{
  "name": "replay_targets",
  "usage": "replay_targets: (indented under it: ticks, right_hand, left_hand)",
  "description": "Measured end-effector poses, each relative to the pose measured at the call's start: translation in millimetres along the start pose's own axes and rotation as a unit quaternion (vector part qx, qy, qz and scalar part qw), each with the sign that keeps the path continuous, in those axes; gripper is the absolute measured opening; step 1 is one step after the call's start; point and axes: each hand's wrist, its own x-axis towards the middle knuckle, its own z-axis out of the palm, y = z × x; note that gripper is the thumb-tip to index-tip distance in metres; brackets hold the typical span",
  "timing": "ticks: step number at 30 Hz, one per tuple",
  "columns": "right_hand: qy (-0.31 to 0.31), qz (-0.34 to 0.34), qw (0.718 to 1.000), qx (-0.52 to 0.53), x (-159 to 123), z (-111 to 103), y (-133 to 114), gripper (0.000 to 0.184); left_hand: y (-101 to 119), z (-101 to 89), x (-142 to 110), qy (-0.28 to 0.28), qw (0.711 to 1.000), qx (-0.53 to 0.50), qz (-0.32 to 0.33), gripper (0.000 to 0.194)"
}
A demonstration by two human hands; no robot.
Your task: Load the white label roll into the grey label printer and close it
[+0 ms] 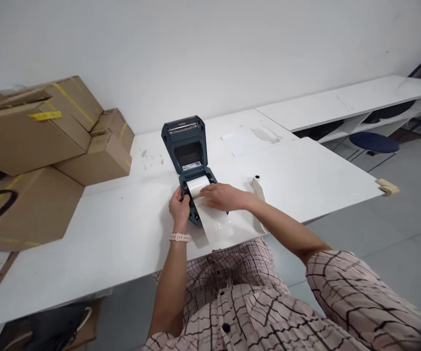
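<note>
A dark blue label printer [184,141] stands on the white table with its lid tipped up and back. Inside its body sits a roll of white labels [197,184], and a wide strip of label paper [215,226] runs out of the front toward the table edge. My left hand [179,205] grips the printer's left side, thumb at the inner rim. Over the roll and strip lies my right hand [223,196], fingers stretched out and touching the paper; the fingertips are partly blurred. To the right, a small core with a curling paper strip [257,185] rests on the table.
Several cardboard boxes [67,117] are piled on the table's left part, a black cable loop on one. A wall runs behind the white table [122,224]. On the right are a lower shelf unit [356,102], a dark blue stool [374,142] and a foam-padded table corner [388,187].
</note>
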Motion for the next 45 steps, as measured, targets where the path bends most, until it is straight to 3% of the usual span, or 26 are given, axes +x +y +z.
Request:
replay_targets:
  ticks: [4,9,20,23,26,30,32,34,36,39,41,45]
  right_hand:
    - [0.064,0.056,0.996,-0.014,-34.6,28.9,-28.6,0.041]
    - [0.106,0.082,0.990,-0.043,-37.0,51.3,-38.5,0.044]
    - [0.106,0.073,0.992,-0.008,-44.3,53.0,-32.8,0.048]
    - [0.096,0.078,0.992,0.009,-44.6,51.6,-33.9,0.047]
    - [0.083,0.081,0.993,0.034,-48.1,48.8,-34.3,0.048]
    - [0.104,0.051,0.982,0.152,-49.8,24.7,-14.7,0.046]
    - [0.194,0.069,0.954,0.218,-37.7,-0.9,7.1,0.047]
    - [0.309,0.113,0.908,0.259,-11.0,-31.9,33.8,0.054]
    - [0.359,0.141,0.870,0.307,27.8,-62.2,60.3,0.065]
    - [0.326,0.168,0.834,0.412,87.0,-93.7,88.1,0.075]
    - [0.288,0.176,0.823,0.456,111.1,-102.3,94.4,0.079]
    - [0.306,0.151,0.833,0.435,106.1,-97.2,81.2,0.077]
  left_hand:
    - [-0.8,0.3,0.3,-0.004,1.000,-0.005,0.006,0.062]
    - [-0.4,0.7,-0.5,0.005,1.000,-0.012,-0.003,0.060]
    - [13.4,4.4,-7.5,0.013,0.997,-0.061,-0.036,0.054]
    - [23.5,6.2,-24.7,0.003,0.997,-0.076,-0.034,0.048]
    - [30.4,8.0,-52.8,-0.014,0.997,-0.075,-0.029,0.056]
    - [33.6,5.3,-86.1,-0.036,0.994,-0.085,-0.056,0.075]
    - [33.0,1.5,-94.3,-0.049,0.993,-0.079,-0.077,0.082]
    - [30.6,-2.4,-98.1,-0.059,0.992,-0.069,-0.091,0.088]
    - [26.9,-5.4,-100.2,-0.069,0.991,-0.066,-0.093,0.092]
    - [22.1,-8.1,-103.3,-0.076,0.991,-0.071,-0.081,0.096]
    - [21.3,-8.8,-105.3,-0.079,0.991,-0.072,-0.078,0.098]
    - [22.5,-8.0,-107.0,-0.086,0.989,-0.078,-0.087,0.101]
